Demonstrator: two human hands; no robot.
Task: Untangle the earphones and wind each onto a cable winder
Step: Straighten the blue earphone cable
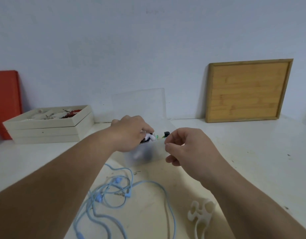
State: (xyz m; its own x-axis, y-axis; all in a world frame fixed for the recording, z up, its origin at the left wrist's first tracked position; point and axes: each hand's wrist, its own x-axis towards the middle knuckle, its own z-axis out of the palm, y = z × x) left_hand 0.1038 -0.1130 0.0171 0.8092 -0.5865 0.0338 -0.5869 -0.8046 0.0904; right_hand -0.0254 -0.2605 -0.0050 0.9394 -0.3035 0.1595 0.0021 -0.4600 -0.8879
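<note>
A tangle of light blue earphones (114, 192) lies on the white table in front of me, its plug and earbuds in the middle of the loops. A white cable winder (201, 215) lies to their right. Behind them stands a clear plastic box (145, 154) with its lid up. My left hand (131, 133) reaches into the box, fingers curled around a white item with dark parts (149, 137). My right hand (188, 147) pinches the box's near right rim.
A stack of cream trays (45, 130) with small parts stands at the back left, with a red board (6, 100) behind it. A wooden board (247, 90) leans on the wall at the back right.
</note>
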